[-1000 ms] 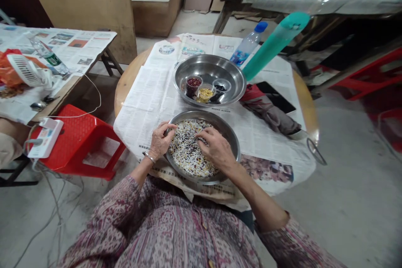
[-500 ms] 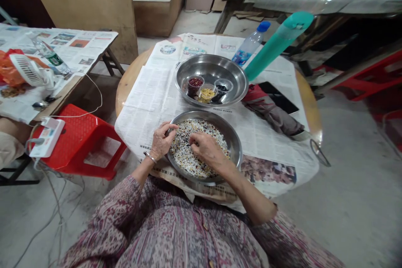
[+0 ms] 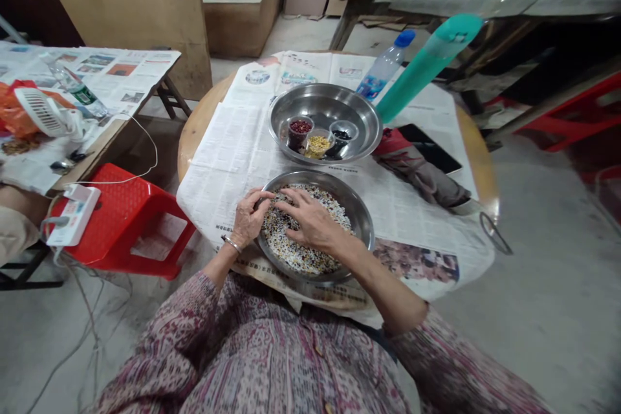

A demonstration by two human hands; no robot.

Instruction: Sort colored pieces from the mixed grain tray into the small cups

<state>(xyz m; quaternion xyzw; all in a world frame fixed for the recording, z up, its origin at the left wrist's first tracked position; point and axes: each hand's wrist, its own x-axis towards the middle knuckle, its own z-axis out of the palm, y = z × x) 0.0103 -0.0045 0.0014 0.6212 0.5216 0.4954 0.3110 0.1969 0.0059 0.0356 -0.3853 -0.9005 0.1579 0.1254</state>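
A steel basin (image 3: 361, 210) holds white grains mixed with yellow, dark red and black beans (image 3: 301, 252). At its left edge is my left hand (image 3: 249, 217), fingers curled and thumb close to the fingertips; what they hold, if anything, is hidden. My right hand (image 3: 310, 220) reaches over the mix with fingers spread, its fingertips near my left hand. Behind stands a second steel basin (image 3: 334, 96) with three clear cups inside: a cup of red beans (image 3: 299, 132), a cup of yellow beans (image 3: 319, 143) and a cup of black beans (image 3: 343, 134).
Newspaper (image 3: 218, 142) covers the round table. A water bottle (image 3: 383, 68), a long teal object (image 3: 429, 68), a folded umbrella (image 3: 422, 171) and a dark flat device (image 3: 431, 149) lie or stand at the right. Left are a red stool (image 3: 126, 220) with a power strip (image 3: 75, 217) and a small fan (image 3: 43, 110).
My right hand has moved slightly left and away from me, toward my left hand. Its bunched fingers have spread apart. My left hand stays at the basin's edge.
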